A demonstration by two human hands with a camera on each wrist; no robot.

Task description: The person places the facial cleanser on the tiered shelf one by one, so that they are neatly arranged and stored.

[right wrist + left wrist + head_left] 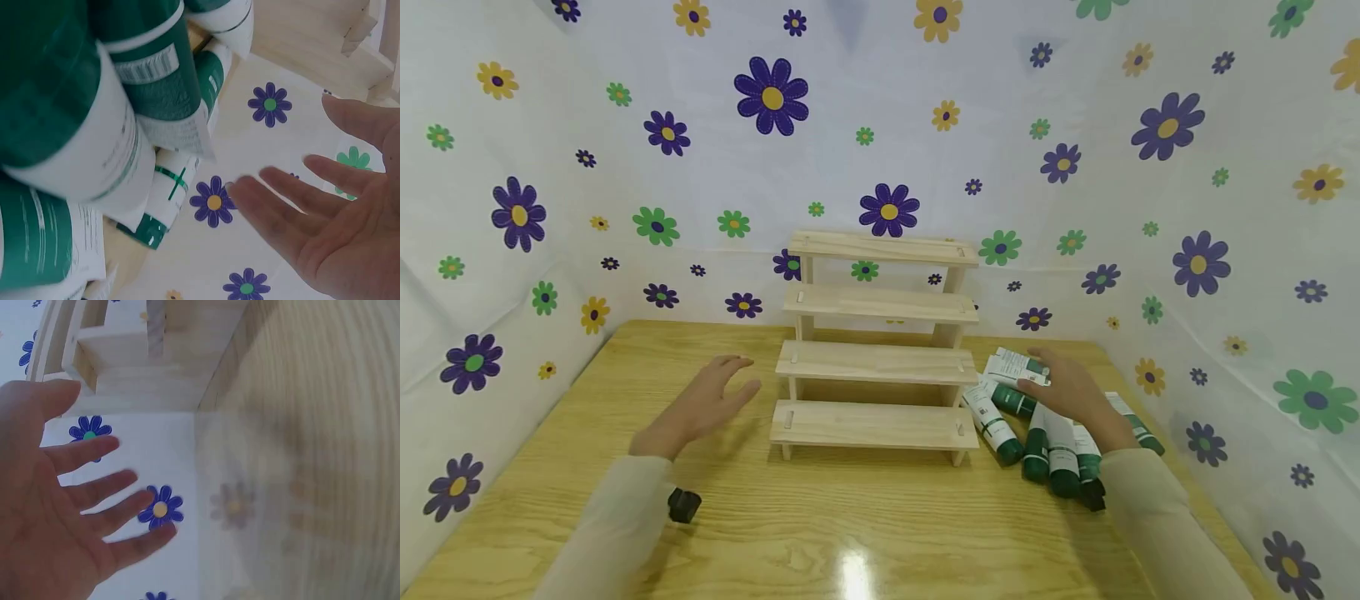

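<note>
My left hand (703, 406) hovers over the table left of a wooden stepped shelf (874, 362), fingers spread and holding nothing. In the left wrist view its palm (47, 531) faces the shelf's side. My right hand (1070, 390) is above a heap of green-and-white squeeze tubes (1062, 454) to the right of the shelf. The right wrist view shows its fingers (269, 212) extended and apart from the tubes, with nothing in the grasp. Several tubes lie loosely piled, some printed with text and a barcode (147, 65). No items stand on the shelf's steps.
A light wooden table (775, 525) carries the shelf and tubes. White cloth with purple, green and yellow flowers (850, 150) hangs behind and along both sides. One tube (1135, 423) lies by the right forearm. A small black piece (683, 505) shows at the left wrist.
</note>
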